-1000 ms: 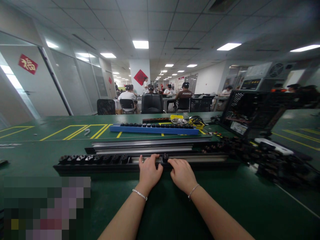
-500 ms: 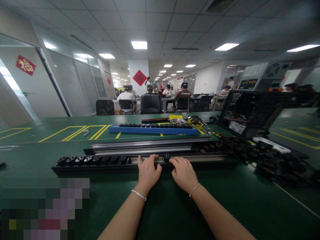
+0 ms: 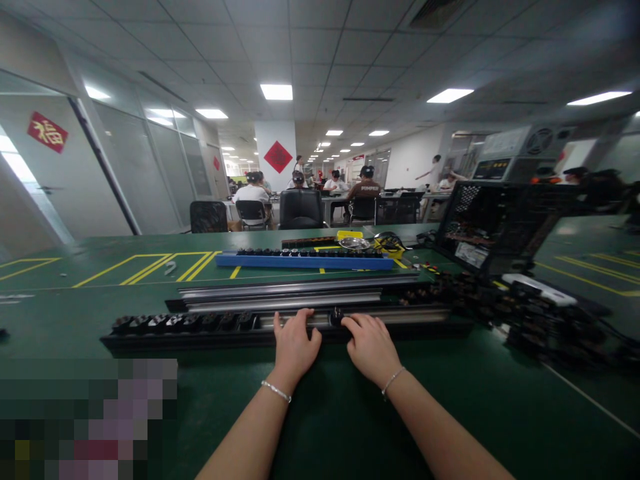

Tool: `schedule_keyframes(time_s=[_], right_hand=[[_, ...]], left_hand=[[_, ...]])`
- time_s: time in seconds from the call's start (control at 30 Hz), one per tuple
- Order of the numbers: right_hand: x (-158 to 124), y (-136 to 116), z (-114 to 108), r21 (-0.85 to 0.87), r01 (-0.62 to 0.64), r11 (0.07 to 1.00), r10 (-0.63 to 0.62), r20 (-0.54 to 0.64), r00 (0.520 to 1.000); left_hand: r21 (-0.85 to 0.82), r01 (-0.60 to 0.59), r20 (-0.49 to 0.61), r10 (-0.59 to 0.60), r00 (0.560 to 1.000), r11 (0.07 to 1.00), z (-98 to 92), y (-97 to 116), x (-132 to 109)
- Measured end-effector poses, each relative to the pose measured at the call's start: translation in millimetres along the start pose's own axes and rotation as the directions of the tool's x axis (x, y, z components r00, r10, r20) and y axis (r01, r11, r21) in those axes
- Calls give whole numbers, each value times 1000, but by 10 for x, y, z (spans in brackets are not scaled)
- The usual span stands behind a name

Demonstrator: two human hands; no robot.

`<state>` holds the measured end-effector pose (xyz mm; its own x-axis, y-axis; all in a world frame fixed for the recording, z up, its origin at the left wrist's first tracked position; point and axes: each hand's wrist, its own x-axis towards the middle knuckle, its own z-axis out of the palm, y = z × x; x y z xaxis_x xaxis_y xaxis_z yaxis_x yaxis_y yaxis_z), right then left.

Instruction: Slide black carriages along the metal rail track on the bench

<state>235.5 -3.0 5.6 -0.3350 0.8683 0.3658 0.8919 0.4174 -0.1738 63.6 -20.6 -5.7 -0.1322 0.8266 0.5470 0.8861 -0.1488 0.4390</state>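
A long black rail (image 3: 300, 339) with a metallic inner channel lies across the green table in front of me. Several black socket modules (image 3: 190, 322) sit side by side in its left part. A single black socket module (image 3: 336, 316) stands in the channel between my hands. My left hand (image 3: 296, 341) rests on the rail with thumb and fingers apart, holding nothing visible. The fingers of my right hand (image 3: 371, 343) are curled against the right side of the single module; their tips are partly hidden.
Behind the rail lie more metal rails (image 3: 290, 293) and a blue strip (image 3: 305, 262) filled with black modules. Loose black parts (image 3: 565, 327) are heaped at the right, near an opened computer case (image 3: 500, 223). A yellow tray (image 3: 395, 252) sits farther back. People sit at distant tables.
My right hand and the single black socket module have shifted slightly right along the rail. My left hand stays almost in place. The whole view has moved a little left.
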Motion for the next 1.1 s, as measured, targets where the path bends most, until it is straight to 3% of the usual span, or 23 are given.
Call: schedule_keyframes(time_s=[1.1], right_hand=[[-14, 280, -171, -62, -61, 996, 66, 80, 995]], left_hand=[[-38, -3, 11, 3, 1000, 999, -8, -8, 2]])
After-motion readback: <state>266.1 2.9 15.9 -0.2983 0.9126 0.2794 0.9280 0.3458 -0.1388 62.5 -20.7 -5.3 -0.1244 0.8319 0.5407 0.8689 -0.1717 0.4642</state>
